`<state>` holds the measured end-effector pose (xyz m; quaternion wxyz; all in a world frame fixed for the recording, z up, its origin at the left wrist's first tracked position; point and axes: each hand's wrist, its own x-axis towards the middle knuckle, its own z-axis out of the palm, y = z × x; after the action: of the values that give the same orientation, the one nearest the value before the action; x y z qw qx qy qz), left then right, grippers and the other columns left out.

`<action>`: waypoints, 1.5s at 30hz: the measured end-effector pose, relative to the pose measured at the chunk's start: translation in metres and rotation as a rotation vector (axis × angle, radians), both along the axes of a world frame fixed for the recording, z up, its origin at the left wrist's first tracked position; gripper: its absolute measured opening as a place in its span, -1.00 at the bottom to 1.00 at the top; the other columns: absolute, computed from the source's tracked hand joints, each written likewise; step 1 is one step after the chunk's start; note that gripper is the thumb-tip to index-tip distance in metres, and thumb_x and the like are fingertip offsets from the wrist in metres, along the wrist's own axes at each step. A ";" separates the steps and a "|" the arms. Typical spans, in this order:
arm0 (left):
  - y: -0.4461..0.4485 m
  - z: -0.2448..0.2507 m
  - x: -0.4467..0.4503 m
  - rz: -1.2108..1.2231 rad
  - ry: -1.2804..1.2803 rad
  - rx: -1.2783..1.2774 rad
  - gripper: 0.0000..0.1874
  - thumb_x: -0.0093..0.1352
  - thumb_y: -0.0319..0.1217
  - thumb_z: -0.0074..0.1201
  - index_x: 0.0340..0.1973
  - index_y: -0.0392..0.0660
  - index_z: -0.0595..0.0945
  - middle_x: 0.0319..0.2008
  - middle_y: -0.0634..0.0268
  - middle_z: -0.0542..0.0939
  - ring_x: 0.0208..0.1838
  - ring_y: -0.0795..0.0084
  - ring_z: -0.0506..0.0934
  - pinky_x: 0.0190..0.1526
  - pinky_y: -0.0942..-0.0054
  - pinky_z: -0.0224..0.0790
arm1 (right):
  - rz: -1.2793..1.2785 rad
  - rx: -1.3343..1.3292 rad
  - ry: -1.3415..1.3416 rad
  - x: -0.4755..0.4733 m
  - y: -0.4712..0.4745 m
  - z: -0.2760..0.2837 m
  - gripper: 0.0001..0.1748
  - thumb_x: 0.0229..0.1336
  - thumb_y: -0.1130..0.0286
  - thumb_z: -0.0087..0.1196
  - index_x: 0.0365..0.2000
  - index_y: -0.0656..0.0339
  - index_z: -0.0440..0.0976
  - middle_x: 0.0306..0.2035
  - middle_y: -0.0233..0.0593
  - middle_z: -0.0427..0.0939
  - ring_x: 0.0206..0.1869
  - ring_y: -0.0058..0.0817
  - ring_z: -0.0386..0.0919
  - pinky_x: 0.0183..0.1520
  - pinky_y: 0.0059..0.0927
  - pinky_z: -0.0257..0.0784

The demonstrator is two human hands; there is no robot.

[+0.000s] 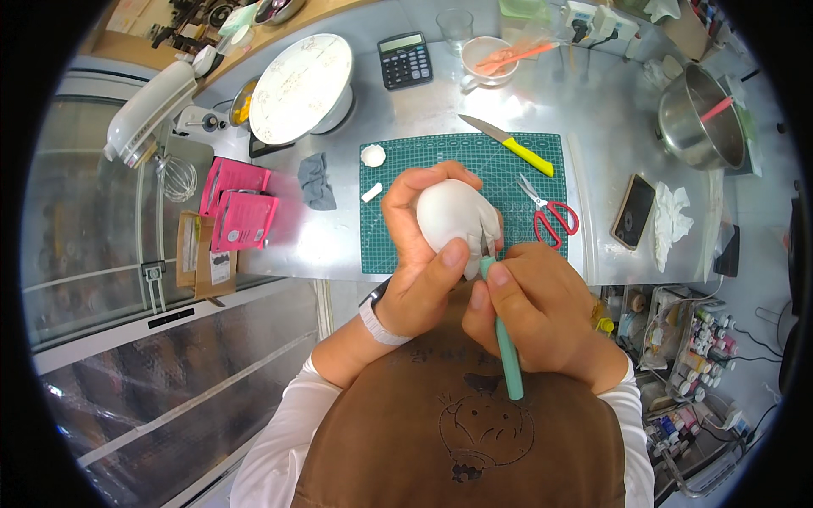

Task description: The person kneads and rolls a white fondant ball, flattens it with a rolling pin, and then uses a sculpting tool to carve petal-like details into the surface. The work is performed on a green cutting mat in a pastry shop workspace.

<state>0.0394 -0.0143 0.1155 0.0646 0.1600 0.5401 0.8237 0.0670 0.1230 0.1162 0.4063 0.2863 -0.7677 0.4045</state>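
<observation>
My left hand (422, 254) is wrapped around a smooth white rounded piece (448, 213) with folded, petal-like layers on its right side. In my right hand (540, 305) is a green-handled tool (506, 349), its metal tip against the lower folds of the white piece. Both hands are above the near part of a green cutting mat (406, 222). On the mat lie a small white scalloped piece (373, 155), a small white strip (371, 192), red-handled scissors (547, 213) with blades apart, and a knife with a yellow-green handle (527, 155).
A white cake turntable (303, 89), calculator (405, 60), cup with a spatula (488, 60) and glass stand behind the mat. Pink packets (244, 219), a grey cloth (315, 181) and a stand mixer are left. A phone (634, 211), crumpled tissue (671, 219) and steel bowl (695, 124) are right.
</observation>
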 end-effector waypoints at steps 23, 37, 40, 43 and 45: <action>-0.015 0.006 -0.015 -0.198 -0.312 0.255 -0.36 0.58 -0.05 -0.13 0.40 -0.21 0.20 0.24 0.07 0.38 0.03 0.27 0.50 -0.18 0.56 0.42 | 0.298 -0.442 -0.375 -0.006 0.019 0.003 -0.68 -0.06 0.72 0.31 -0.20 0.38 0.57 -0.34 -0.14 0.66 -0.38 -0.32 0.62 -0.37 -0.43 0.51; -0.013 0.002 -0.008 -0.230 -0.314 0.345 -0.39 0.60 -0.06 -0.21 0.40 -0.19 0.17 0.20 0.09 0.41 0.22 0.16 0.51 0.16 0.37 0.44 | 0.191 -0.209 -0.098 -0.013 0.004 -0.008 -0.56 -0.17 0.70 0.32 -0.17 0.32 0.52 -0.38 -0.16 0.56 -0.47 -0.27 0.51 -0.43 -0.32 0.46; -0.013 0.004 -0.008 -0.254 -0.341 0.376 -0.39 0.61 -0.05 -0.22 0.41 -0.19 0.16 0.20 0.09 0.40 0.26 0.12 0.49 0.23 0.30 0.41 | 0.176 -0.142 -0.056 -0.012 0.004 -0.012 -0.56 -0.14 0.69 0.30 -0.15 0.32 0.49 -0.38 -0.17 0.53 -0.48 -0.31 0.49 -0.44 -0.31 0.45; -0.012 0.006 -0.007 -0.248 -0.371 0.390 -0.37 0.60 -0.04 -0.22 0.41 -0.19 0.16 0.22 0.09 0.39 0.33 0.06 0.45 0.33 0.21 0.36 | 0.146 -0.115 -0.022 -0.011 0.003 -0.015 -0.56 -0.12 0.68 0.29 -0.14 0.31 0.48 -0.37 -0.19 0.53 -0.48 -0.33 0.48 -0.45 -0.32 0.44; -0.011 0.009 -0.005 -0.213 -0.438 0.388 -0.36 0.60 -0.02 -0.22 0.41 -0.19 0.15 0.23 0.08 0.39 0.36 0.03 0.42 0.37 0.16 0.32 | 0.123 -0.094 -0.009 -0.010 0.004 -0.015 -0.57 -0.11 0.68 0.29 -0.14 0.31 0.48 -0.38 -0.21 0.53 -0.48 -0.33 0.48 -0.46 -0.32 0.43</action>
<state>0.0348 -0.0249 0.1241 0.2338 0.0439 0.3261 0.9149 0.0567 0.1267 0.1010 0.3900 0.3117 -0.7305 0.4659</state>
